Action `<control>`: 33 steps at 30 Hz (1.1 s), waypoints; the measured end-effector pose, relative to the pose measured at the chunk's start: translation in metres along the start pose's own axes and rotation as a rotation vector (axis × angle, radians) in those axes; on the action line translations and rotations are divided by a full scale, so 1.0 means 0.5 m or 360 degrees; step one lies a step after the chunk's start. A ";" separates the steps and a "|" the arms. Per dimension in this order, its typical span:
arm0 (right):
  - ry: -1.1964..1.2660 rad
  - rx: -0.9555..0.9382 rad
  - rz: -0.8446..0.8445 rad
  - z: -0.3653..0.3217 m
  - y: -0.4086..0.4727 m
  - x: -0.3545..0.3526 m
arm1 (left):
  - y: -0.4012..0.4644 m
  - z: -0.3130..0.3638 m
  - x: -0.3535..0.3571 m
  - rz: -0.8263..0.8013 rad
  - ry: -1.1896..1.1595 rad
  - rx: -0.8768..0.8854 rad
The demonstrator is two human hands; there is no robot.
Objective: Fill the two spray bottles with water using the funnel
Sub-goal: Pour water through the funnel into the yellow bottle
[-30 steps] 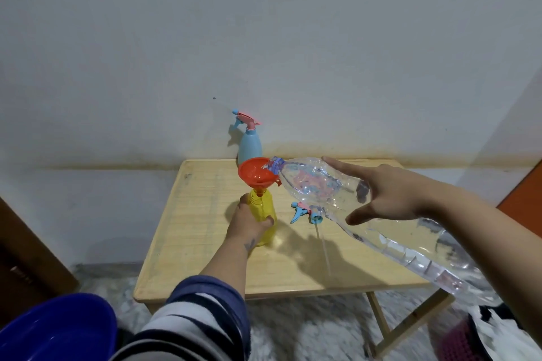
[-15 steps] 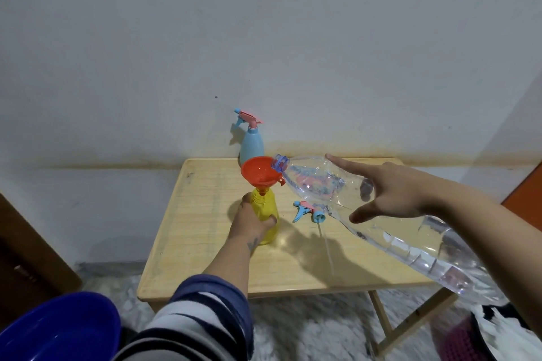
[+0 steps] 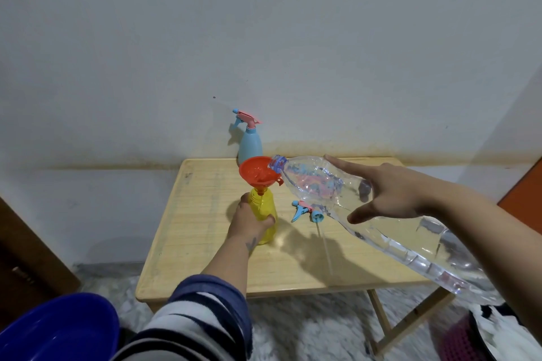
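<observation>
Left hand [image 3: 249, 221] grips the yellow spray bottle [image 3: 264, 214]; right hand [image 3: 390, 193] tips the clear bottle [image 3: 381, 220], apparently pouring into the funnel [image 3: 258, 171].

- Single head-worn wide-angle view, facing forward and down onto the wooden table [image 3: 205, 243] against the wall [image 3: 264, 38].
- Close range: both forearms enter from the bottom edge.
</observation>
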State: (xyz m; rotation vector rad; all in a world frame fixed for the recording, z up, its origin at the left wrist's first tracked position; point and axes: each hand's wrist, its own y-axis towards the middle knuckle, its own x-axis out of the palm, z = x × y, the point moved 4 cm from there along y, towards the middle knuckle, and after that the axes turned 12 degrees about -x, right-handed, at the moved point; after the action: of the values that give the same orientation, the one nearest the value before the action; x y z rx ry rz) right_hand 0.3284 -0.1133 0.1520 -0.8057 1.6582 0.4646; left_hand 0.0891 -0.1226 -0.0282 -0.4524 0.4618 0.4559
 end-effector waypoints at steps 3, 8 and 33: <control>0.0008 -0.0007 0.0003 0.002 0.002 0.001 | 0.001 0.001 0.000 -0.0001 0.0001 -0.0009; 0.0007 -0.0014 -0.0002 0.009 -0.001 0.004 | 0.004 -0.003 0.003 -0.0007 -0.0002 -0.0003; 0.0608 0.0145 0.0996 0.162 0.001 0.040 | 0.005 -0.004 0.011 0.0045 0.0021 0.0014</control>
State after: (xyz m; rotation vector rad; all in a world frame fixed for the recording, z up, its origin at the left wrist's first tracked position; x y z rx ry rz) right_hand 0.3819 -0.0629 0.1131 -0.2979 2.2766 0.6879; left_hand 0.0915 -0.1198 -0.0334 -0.4412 0.4832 0.4785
